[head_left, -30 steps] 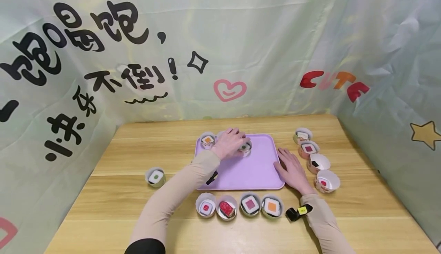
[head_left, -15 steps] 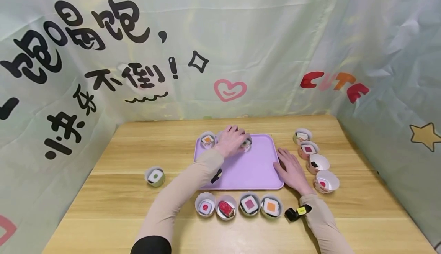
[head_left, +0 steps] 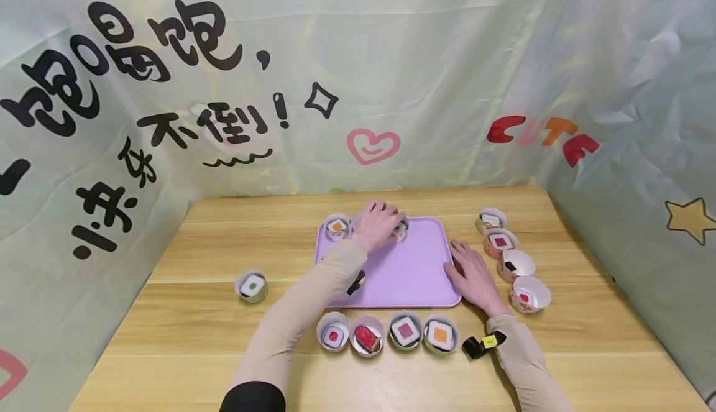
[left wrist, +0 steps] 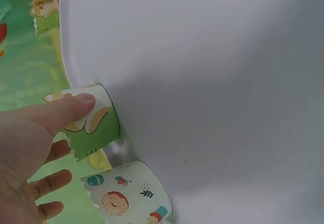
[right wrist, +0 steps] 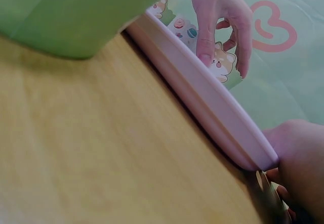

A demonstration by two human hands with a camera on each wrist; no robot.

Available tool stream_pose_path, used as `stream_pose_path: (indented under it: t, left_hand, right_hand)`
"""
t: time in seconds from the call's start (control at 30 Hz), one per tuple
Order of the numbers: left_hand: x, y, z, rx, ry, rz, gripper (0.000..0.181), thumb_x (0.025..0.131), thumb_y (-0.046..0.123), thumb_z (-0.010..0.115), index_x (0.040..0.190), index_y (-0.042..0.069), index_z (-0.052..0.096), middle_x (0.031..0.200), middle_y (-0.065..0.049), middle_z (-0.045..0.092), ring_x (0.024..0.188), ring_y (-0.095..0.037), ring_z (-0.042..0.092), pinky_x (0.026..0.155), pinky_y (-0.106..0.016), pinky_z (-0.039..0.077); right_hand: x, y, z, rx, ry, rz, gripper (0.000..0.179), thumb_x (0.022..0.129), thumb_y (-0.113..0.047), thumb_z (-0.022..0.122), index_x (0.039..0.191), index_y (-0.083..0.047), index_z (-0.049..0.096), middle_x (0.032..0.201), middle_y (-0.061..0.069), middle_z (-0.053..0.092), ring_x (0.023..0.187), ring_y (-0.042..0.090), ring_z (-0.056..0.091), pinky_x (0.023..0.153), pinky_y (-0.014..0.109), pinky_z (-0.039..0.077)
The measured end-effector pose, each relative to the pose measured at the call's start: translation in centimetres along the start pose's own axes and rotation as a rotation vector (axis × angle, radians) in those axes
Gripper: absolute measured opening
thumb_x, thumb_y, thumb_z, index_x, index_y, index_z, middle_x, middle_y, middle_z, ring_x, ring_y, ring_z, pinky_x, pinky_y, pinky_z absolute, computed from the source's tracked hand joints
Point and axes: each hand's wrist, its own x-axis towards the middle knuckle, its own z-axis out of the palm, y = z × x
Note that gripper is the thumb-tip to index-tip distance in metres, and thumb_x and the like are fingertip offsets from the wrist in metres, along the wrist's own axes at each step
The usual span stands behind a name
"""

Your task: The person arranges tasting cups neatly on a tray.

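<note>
My left hand (head_left: 376, 228) reaches across the lilac tray (head_left: 405, 278) and grips a paper cup (head_left: 400, 232) at its far side. In the left wrist view the thumb (left wrist: 76, 107) presses on this cup's green and white wall, printed with an animal. Close by on the tray stands a donut-print cup (left wrist: 134, 193), mostly hidden by the hand in the head view. Another cup with an orange-centred sushi-like piece (head_left: 337, 228) stands at the far left corner. My right hand (head_left: 474, 278) rests at the tray's right edge, thumb over the rim, fingers stretched along the outside.
Several cups with pieces stand in a row along the tray's near side, among them one with a red piece (head_left: 368, 340). More, including a white-walled cup (head_left: 531, 294), line the right. A lone green cup (head_left: 253, 288) sits left. Printed cloth (head_left: 447, 89) hangs behind the table.
My left hand has shifted very slightly forward and right over the gripped cup, its forearm swinging a little to the right. The right hand keeps its place at the tray edge.
</note>
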Motion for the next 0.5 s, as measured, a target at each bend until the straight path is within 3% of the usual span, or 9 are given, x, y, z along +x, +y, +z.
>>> stream_pose_path:
  t: [0.5]
  left_hand:
    - [0.32,0.12,-0.04,-0.021,-0.003,-0.03,0.049,0.091,0.045,0.071,0.138,0.034,0.059,0.135,0.009,0.064,0.126,-0.02,0.053,0.106,-0.037,0.04]
  right_hand:
    - [0.0,0.12,0.09,0.002,0.009,-0.003,0.054,0.104,-0.024,0.049,0.148,0.007,0.042,0.157,0.029,0.038,0.151,0.049,0.025,0.124,0.063,0.016]
